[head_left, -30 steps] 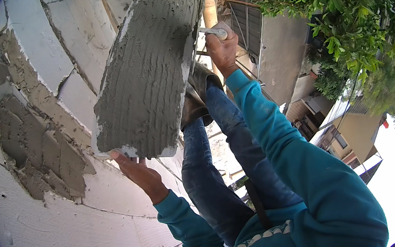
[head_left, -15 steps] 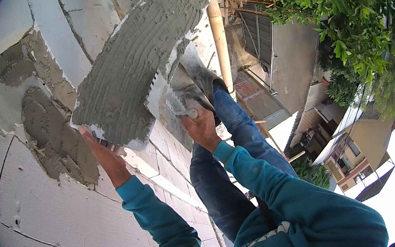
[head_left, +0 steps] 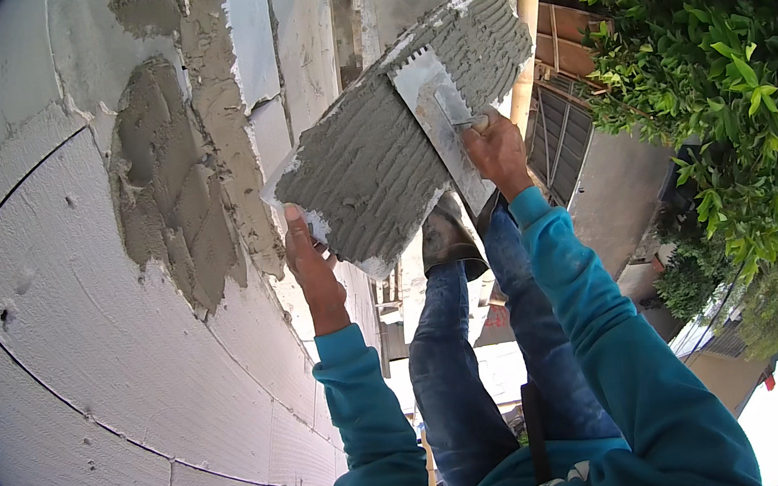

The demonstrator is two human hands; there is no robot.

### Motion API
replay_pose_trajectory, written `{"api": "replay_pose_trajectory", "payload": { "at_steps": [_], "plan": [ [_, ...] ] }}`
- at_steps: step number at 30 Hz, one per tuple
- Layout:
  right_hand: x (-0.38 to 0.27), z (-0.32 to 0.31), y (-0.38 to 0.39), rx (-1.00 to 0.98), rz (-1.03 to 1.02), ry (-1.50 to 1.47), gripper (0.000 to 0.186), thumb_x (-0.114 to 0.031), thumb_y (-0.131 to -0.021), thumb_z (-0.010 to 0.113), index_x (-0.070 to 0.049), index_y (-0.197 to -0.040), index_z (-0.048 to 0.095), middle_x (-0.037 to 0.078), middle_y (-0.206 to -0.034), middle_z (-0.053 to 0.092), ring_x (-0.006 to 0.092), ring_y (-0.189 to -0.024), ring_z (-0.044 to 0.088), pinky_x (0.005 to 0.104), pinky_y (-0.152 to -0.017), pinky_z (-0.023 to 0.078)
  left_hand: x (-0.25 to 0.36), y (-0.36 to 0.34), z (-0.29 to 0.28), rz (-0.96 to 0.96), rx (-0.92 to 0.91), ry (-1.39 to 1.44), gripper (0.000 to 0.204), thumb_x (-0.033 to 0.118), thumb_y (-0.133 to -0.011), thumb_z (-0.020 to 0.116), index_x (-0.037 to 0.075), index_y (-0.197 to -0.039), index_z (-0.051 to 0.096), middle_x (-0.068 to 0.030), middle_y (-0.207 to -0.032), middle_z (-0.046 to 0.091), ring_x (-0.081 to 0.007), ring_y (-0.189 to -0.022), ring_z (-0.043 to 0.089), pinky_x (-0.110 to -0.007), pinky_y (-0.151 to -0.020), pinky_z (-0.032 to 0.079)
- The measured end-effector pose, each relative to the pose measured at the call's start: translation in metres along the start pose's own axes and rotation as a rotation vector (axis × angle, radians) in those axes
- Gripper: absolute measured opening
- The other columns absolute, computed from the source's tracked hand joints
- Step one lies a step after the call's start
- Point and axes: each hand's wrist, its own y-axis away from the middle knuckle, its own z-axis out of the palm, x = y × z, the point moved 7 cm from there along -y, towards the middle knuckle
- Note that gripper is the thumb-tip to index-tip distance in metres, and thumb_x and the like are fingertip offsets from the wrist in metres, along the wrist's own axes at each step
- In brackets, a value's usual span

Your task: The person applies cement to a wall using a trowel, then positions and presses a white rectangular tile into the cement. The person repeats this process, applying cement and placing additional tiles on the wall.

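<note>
A: What lies furthest out to the left of the hands?

B: A white block wall [head_left: 95, 344], its joints showing as thin dark lines. Just left of the left hand a rough patch of grey mortar [head_left: 165, 190] is smeared on it.

A: And the left hand itself?

B: The left hand [head_left: 310, 259] is closed on the lower left edge of a white panel [head_left: 398, 132], fingers pointing up and curled over the rim. A teal sleeve [head_left: 363, 426] covers the forearm below it.

A: Where does that panel sit?

B: It spans between the two hands, tilted, its upper right end higher. Its face is coated in grey mortar combed into ridges.

A: What is the right hand doing?

B: The right hand [head_left: 498, 146] is wrapped around the handle of a notched trowel [head_left: 437, 122]. The metal blade lies flat against the coated face, toothed edge toward the upper left.

A: Anything under the hands?

B: The person's legs in blue jeans [head_left: 456, 363], with a dark shoe [head_left: 446, 235] just below the panel.

A: And further right?

B: A bamboo pole [head_left: 526, 15] rises just behind the right hand, and well right of it is green foliage [head_left: 715, 88].
</note>
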Motion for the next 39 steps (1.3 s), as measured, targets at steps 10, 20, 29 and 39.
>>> {"api": "replay_pose_trajectory", "payload": {
  "at_steps": [10, 20, 29, 39],
  "plan": [
    [-0.156, -0.026, 0.064, -0.360, -0.272, 0.004, 0.030, -0.024, -0.078, 0.067, -0.001, -0.097, 0.064, 0.025, -0.078, 0.066, 0.0446, -0.078, 0.065, 0.0506, -0.071, 0.051, -0.062, 0.001, 0.005, 0.009, -0.095, 0.172, 0.066, 0.057, -0.098, 0.053, 0.000, -0.131, 0.055, -0.0066, -0.119, 0.059, -0.0175, -0.107, 0.053, -0.033, -0.092, 0.043],
    [-0.366, 0.020, -0.200, 0.071, -1.061, 0.458, 0.031, -0.026, -0.080, 0.062, 0.000, -0.095, 0.069, 0.027, -0.095, 0.069, 0.0407, -0.092, 0.067, 0.0502, -0.082, 0.052, -0.120, 0.000, 0.020, 0.051, -0.140, 0.300, 0.069, 0.063, -0.093, 0.055, 0.008, -0.134, 0.053, -0.0073, -0.125, 0.055, -0.0207, -0.116, 0.051, -0.040, -0.098, 0.039],
    [-0.351, 0.074, -0.125, -0.060, -1.087, 0.478, 0.030, -0.030, -0.079, 0.069, -0.003, -0.094, 0.069, 0.025, -0.084, 0.070, 0.0424, -0.082, 0.068, 0.0500, -0.077, 0.055, -0.135, -0.003, 0.022, 0.170, -0.011, 0.392, 0.064, 0.052, -0.095, 0.063, -0.005, -0.122, 0.056, -0.0144, -0.100, 0.063, -0.0208, -0.092, 0.056, -0.035, -0.084, 0.046],
    [-0.279, 0.151, 0.049, -0.350, -0.951, 0.614, 0.027, -0.018, -0.076, 0.069, -0.004, -0.097, 0.061, 0.018, -0.079, 0.070, 0.0341, -0.078, 0.071, 0.0446, -0.070, 0.057, -0.158, -0.010, 0.025, 0.159, -0.019, 0.383, 0.071, 0.057, -0.092, 0.064, -0.004, -0.128, 0.055, -0.0195, -0.109, 0.064, -0.0263, -0.100, 0.059, -0.039, -0.091, 0.046]
  ]
}}
